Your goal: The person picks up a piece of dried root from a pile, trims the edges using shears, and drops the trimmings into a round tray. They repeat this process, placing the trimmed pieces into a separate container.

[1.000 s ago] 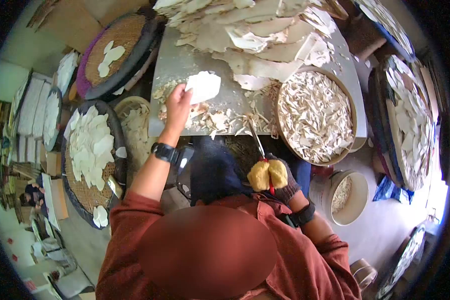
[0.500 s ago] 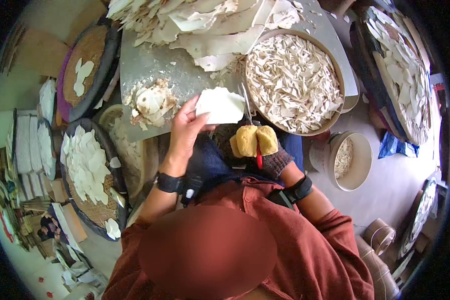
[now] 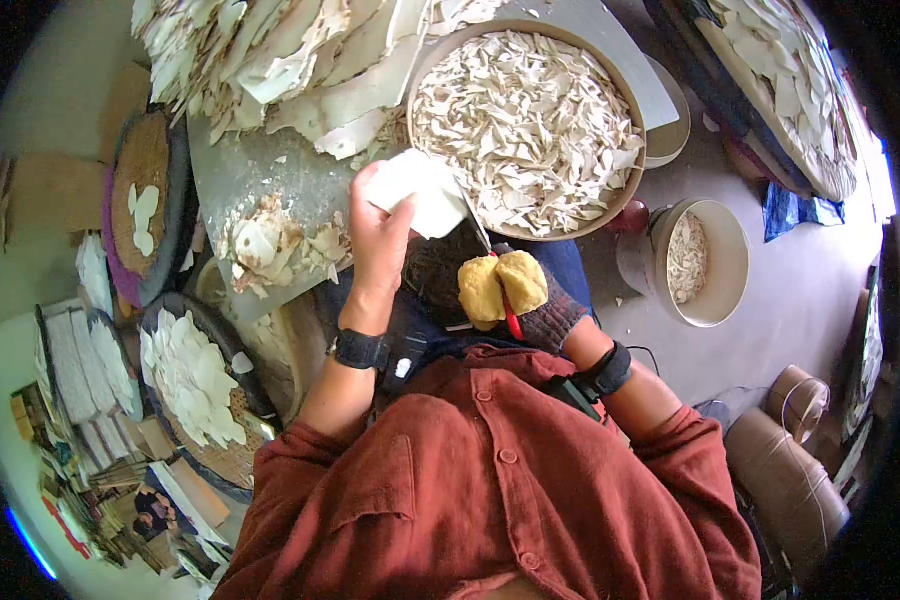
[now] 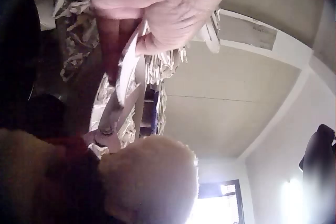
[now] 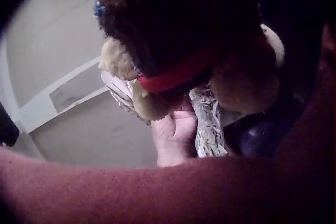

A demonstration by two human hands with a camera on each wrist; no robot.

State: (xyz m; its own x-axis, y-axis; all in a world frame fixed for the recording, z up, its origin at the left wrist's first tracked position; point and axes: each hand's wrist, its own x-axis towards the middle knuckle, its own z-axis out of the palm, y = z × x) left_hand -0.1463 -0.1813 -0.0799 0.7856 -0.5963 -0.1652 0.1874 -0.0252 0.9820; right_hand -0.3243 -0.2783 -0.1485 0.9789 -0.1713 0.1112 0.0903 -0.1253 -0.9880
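My bare left hand (image 3: pixel 378 245) pinches a flat white piece (image 3: pixel 420 195), thumb on top, near the table's front edge. In the left wrist view the piece (image 4: pixel 127 69) shows edge-on, beside the scissor blades. My right hand (image 3: pixel 552 318), in a dark knitted glove, grips scissors (image 3: pixel 478 228) with red handles and thick yellow foam padding (image 3: pixel 500 287). The blades point up at the right edge of the white piece and overlap it in the head view. In the right wrist view the glove (image 5: pixel 173 29) is dark around the red handle (image 5: pixel 178 75).
A round basket (image 3: pixel 560 237) full of pale cut strips stands on the metal table (image 3: pixel 215 185). Behind lies a tall stack of flat pale sheets (image 3: pixel 270 60). Scraps (image 3: pixel 270 245) lie at the table's left. A bucket (image 3: pixel 727 265) stands right, a round tray (image 3: pixel 232 415) left.
The left hand has brought the white piece from over the table rightward to the scissors. The scissors' blades now meet its right edge. The head view has shifted, so table and basket appear further left.
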